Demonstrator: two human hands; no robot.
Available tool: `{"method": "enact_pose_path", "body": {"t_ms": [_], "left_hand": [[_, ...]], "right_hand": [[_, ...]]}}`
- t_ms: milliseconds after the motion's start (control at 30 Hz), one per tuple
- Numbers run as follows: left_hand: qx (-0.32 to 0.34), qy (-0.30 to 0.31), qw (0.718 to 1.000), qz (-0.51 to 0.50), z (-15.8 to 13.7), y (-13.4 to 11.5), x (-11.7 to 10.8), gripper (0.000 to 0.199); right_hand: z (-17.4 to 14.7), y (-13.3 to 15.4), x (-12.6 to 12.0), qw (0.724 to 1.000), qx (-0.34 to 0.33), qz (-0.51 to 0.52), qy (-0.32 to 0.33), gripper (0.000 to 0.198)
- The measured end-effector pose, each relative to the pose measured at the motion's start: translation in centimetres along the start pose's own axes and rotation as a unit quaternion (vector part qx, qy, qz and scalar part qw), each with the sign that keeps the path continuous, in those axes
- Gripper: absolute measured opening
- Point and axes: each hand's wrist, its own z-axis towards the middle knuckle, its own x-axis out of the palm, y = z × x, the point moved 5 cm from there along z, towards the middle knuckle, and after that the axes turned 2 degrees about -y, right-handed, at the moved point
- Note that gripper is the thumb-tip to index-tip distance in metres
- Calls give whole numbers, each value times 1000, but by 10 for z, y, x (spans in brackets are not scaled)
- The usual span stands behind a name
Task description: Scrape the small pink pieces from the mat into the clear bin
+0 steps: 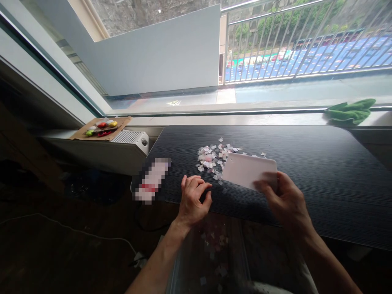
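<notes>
In my right hand (288, 196) is a flat white plastic card (241, 169) with rounded corners and a small hole near one corner. The thumb presses on its near face. The card's left edge stands at a pile of small white and clear square pieces (208, 157) on the dark table (321, 175). Just in front of the pile, my left hand (194, 198) hovers at the table's near edge. Its fingers are loosely curled, with thumb and forefinger a little apart and nothing seen between them.
A blurred-out pale item (153, 179) lies at the table's left end. Below the near edge, a see-through container (211, 257) holds scattered squares. A green cloth (350, 112) rests on the sill. Cardboard with colourful items (102, 127) sits left, by a radiator (131, 141).
</notes>
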Motion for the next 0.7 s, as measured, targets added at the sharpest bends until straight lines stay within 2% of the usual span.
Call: {"method": "enact_pose_path", "body": {"t_ms": [133, 333, 500, 700], "left_hand": [[-3, 4, 1000, -4, 0, 0, -1, 17], [-6, 1, 1000, -6, 0, 1, 0, 16], [-13, 0, 1000, -8, 0, 1, -1, 16], [-14, 3, 1000, -3, 1, 0, -1, 16]], "right_hand": [[1, 4, 5, 999, 6, -4, 35, 26], [12, 5, 5, 1000, -13, 0, 13, 29], [10, 5, 10, 998, -11, -30, 52, 28], [5, 4, -4, 999, -11, -22, 22, 28]]}}
